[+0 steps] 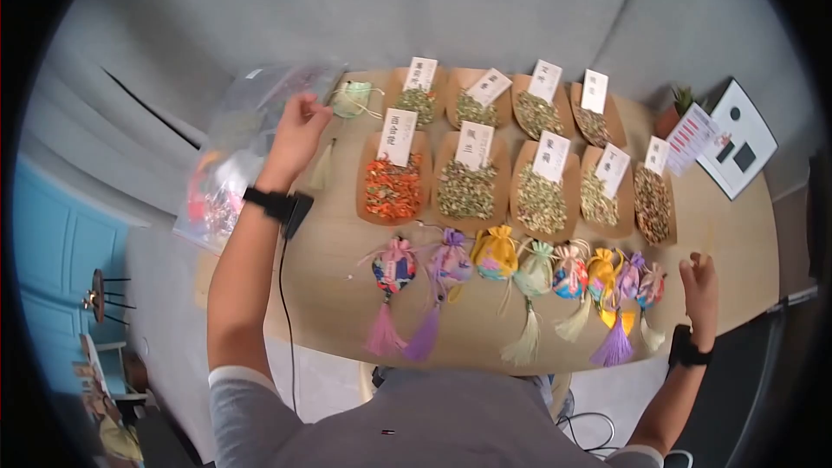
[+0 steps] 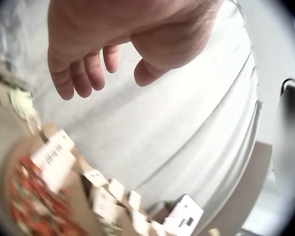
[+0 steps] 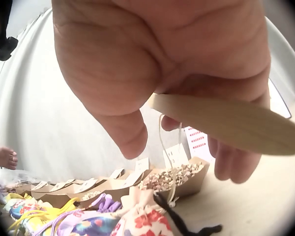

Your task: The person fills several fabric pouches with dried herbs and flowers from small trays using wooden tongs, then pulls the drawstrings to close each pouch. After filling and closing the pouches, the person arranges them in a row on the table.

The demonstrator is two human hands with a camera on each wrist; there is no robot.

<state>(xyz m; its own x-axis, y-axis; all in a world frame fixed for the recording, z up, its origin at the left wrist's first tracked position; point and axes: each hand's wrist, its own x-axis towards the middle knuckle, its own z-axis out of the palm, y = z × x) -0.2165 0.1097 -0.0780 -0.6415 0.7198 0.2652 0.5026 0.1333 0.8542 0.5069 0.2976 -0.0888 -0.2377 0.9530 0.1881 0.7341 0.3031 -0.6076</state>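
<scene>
My left hand [image 1: 303, 126] is raised over the table's left side, close to a pale green drawstring pouch [image 1: 353, 98]. Its fingers [image 2: 92, 71] are loosely bent, with nothing between them and the thumb. At the right end of the table, my right hand [image 1: 700, 288] holds a flat, pale wooden stick [image 3: 231, 123] with a rounded end; the rest of the stick is hidden by the palm. Below this hand sits a floral pouch [image 3: 143, 216] with a white cord looping upward. Several tasselled pouches, including a yellow one [image 1: 497, 253], line the table's front.
Brown paper trays of dried herbs with label cards stand in two rows, orange petals [image 1: 393, 188] at the left. A clear plastic bag [image 1: 251, 113] lies far left, with a cream tassel [image 1: 323, 166] beside it. A potted plant [image 1: 680, 104] and a white board [image 1: 737, 143] stand back right.
</scene>
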